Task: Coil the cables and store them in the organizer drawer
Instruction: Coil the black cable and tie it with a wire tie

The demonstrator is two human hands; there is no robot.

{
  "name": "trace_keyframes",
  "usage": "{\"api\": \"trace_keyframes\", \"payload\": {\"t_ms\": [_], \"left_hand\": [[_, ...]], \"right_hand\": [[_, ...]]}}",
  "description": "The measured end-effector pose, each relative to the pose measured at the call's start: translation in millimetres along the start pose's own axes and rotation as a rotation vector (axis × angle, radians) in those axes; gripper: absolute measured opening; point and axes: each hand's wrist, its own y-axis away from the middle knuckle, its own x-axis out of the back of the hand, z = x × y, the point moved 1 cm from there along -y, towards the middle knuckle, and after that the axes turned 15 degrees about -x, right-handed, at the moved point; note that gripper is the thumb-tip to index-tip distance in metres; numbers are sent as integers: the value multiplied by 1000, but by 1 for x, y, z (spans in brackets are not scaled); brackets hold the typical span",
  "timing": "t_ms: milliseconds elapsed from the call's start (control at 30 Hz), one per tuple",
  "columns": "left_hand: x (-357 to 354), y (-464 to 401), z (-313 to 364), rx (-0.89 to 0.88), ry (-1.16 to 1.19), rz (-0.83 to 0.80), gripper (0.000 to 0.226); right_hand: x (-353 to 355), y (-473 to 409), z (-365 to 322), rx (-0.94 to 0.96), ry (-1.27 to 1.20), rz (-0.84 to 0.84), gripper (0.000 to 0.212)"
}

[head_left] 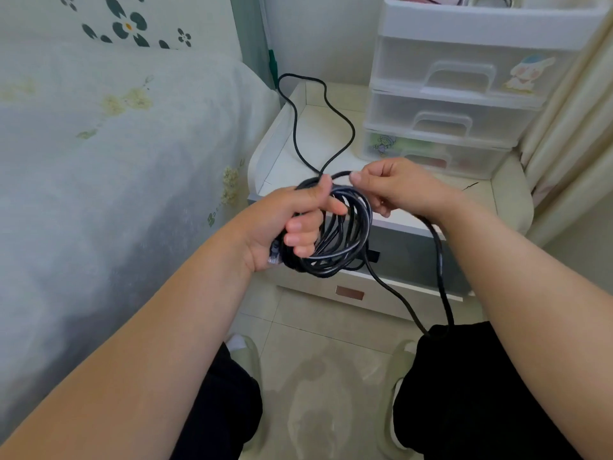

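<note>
Fingers of my left hand [292,220] are curled tight around a bundle of black cable [345,240], the loops hanging off my palm with a small connector poking out by the heel of the hand. My right hand [394,190] pinches a single strand of that same cable between thumb and forefinger, just beside the top of the coil. From the right hand one length drops past my wrist toward my knee, and another runs down from the coil to meet it there. A further stretch rises from the coil and snakes in a long loop across the white tabletop [331,141] of the bedside cabinet. On that tabletop, toward its right rear, stands the clear plastic organizer [464,94] with three stacked drawers, all pushed in. The bed [116,161] lies to the left, tiled floor [318,376] beneath my feet.
</note>
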Motion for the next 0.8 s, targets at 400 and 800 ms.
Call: {"api": "trace_keyframes", "payload": {"t_ms": [400, 800], "left_hand": [[14, -9, 10, -173, 686, 416, 45], [64, -11, 26, -518, 894, 935, 56]], "right_hand": [[-70, -1, 14, -48, 837, 462, 24], [-91, 34, 6, -56, 803, 55, 31]]}}
